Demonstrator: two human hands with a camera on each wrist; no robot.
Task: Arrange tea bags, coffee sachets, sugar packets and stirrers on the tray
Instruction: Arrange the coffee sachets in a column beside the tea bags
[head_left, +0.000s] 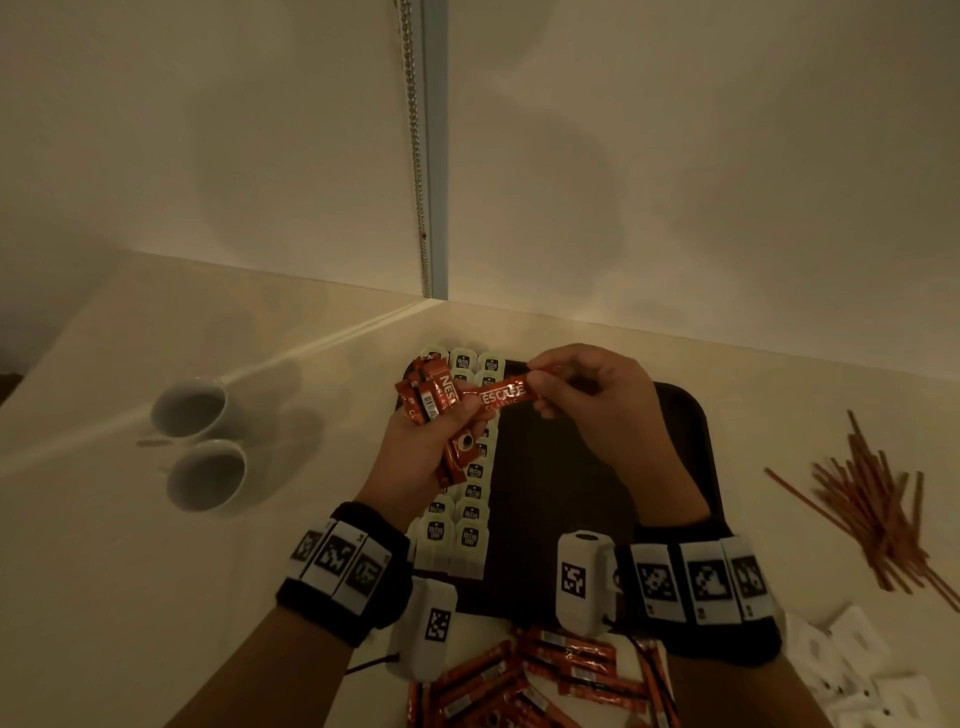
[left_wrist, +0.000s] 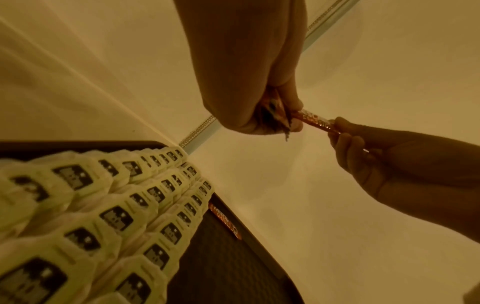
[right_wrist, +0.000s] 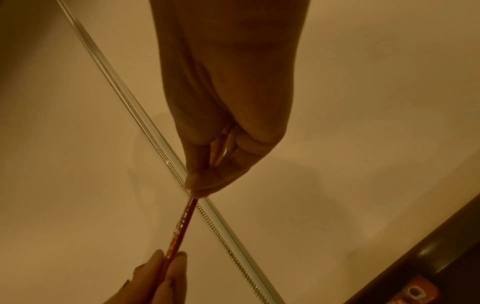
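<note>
Flanking your work area, two white ceramic cups (head_left: 200, 447) stand well left of the dark rectangular plastic tray (head_left: 675, 415), a loose heap of thin reddish-brown stirrers (head_left: 867, 509) lies to its right, and a scatter of red coffee sachets (head_left: 545, 670) sits at the near edge between your forearms, with white sugar packets (head_left: 852, 670) at the near right corner. Rows of pale tea bags with dark labels (head_left: 467, 525) fill the tray's left side and lie directly beneath your hands; one red sachet (left_wrist: 225, 221) rests on the tray floor beside them, near the far rim.

You work on a pale cream counter (head_left: 130, 545) set into a corner of plain cream walls, where a beaded metal chain (head_left: 418, 156) hangs along a grey vertical strip. The light is dim and warm.

Your left hand (head_left: 431, 441) is clenched round a fanned bunch of red Nescafe sachets (head_left: 431, 395), held above the tea bags. Your right hand (head_left: 597, 410) pinches one end of a single red Nescafe sachet (head_left: 501, 397) between thumb and fingertips (right_wrist: 200, 185), the remaining fingers curled; its other end sits at your left thumb, against the bunch.
</note>
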